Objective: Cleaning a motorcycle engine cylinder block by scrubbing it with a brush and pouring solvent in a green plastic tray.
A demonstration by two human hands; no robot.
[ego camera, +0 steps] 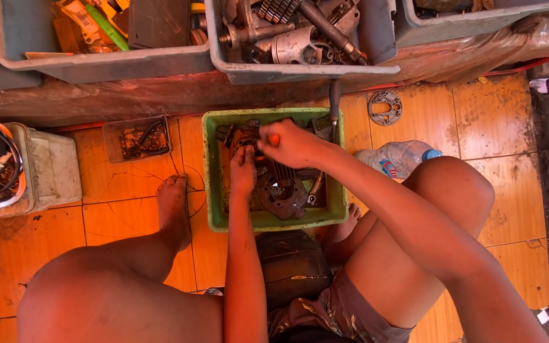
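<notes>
A green plastic tub (214,190) stands on the orange tiled floor between my bare feet. Inside it lies a dark, greasy engine part (281,187) with fins and other metal pieces. My left hand (243,168) reaches into the tub and rests on the metal parts. My right hand (293,145) is closed around a tool with an orange handle (274,138), held over the parts right beside the left hand. What the tool's tip touches is hidden by my hands.
Grey bins (300,38) of metal parts and tools sit on a bench ahead. A small tray (136,138), a white box (49,168), a round metal plate (385,107) and a plastic bottle (398,157) lie on the floor. My knees flank the tub.
</notes>
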